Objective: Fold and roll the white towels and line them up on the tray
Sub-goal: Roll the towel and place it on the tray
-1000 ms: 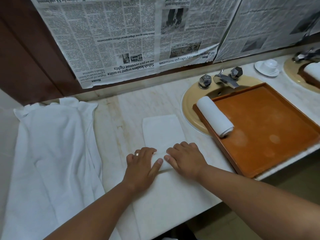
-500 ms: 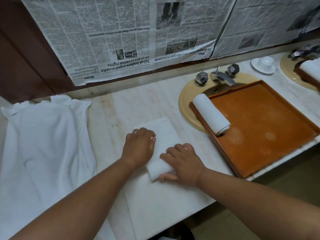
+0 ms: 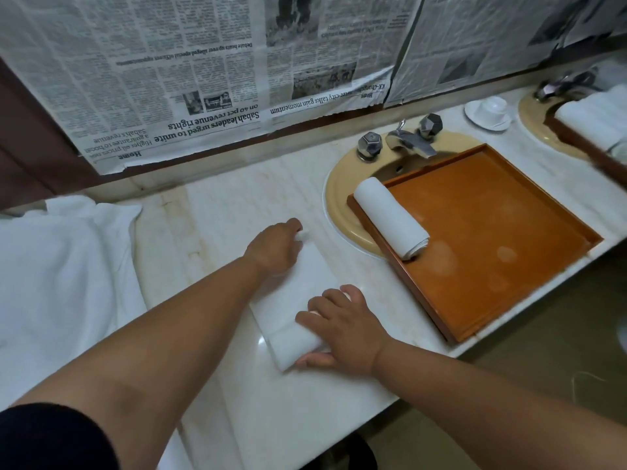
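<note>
Bare surface [image 3: 237, 205] runs open between the towel pile [image 3: 61, 266] at the left and the sink [image 3: 339, 201]. On the tray [image 3: 509, 252] one roll [image 3: 390, 217] lies along the left rim; the rest of it is free. Taps [image 3: 412, 140] stand behind the tray

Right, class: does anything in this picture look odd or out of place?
Yes. The newspaper hangs upside down, its headlines inverted. The tray sits askew, partly over the sink.
</note>
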